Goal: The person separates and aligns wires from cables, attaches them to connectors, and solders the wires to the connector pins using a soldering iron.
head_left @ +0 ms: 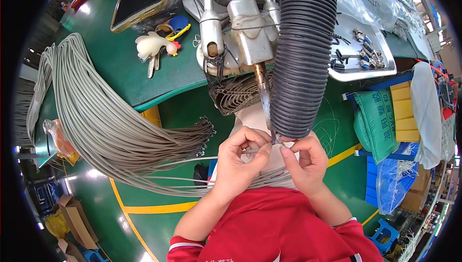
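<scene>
My left hand [244,160] is closed in a pinch round the end of a grey cable [250,151]. My right hand [306,162] is closed at the fingertips, close to the cable end, on a small part too tiny to make out. Both sets of fingertips meet just below the tip of a mounted soldering iron [264,93], which points down at them. Whether the tip touches the work cannot be seen. Right above my right hand hangs the mouth of a black corrugated hose [304,55].
A thick bundle of grey cables [110,118] drapes over the green table [110,65] at left. Keys with a chicken-shaped holder [155,45] and a phone [139,0] lie on it. A metal tray [361,75] at right holds several connectors [368,53] and black pieces.
</scene>
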{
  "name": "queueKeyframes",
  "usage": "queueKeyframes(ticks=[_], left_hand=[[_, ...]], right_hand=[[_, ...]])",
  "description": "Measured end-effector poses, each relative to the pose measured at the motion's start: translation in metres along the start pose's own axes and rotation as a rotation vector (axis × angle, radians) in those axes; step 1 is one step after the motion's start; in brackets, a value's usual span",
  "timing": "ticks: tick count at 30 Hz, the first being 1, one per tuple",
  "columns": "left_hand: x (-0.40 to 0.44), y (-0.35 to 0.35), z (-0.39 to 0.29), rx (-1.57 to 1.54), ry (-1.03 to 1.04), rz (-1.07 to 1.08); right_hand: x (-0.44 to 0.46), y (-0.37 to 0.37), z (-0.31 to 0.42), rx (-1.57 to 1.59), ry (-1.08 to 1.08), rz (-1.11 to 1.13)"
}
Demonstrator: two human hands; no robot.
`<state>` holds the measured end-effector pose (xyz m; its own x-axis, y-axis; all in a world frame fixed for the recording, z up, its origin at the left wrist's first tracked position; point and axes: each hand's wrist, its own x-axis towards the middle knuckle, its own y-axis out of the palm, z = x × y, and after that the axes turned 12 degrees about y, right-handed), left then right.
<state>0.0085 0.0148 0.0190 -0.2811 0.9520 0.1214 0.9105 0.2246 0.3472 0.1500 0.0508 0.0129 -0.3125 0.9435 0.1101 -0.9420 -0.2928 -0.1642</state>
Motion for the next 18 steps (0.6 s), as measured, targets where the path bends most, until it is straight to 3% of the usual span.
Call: queueKeyframes(ticks=[18], left_hand=[[0.002,-0.001,-0.0025,-0.07,-0.077,-0.025]], right_hand=[[0.0058,0.0012,-0.0015,-0.032,-0.022,-0.014]])
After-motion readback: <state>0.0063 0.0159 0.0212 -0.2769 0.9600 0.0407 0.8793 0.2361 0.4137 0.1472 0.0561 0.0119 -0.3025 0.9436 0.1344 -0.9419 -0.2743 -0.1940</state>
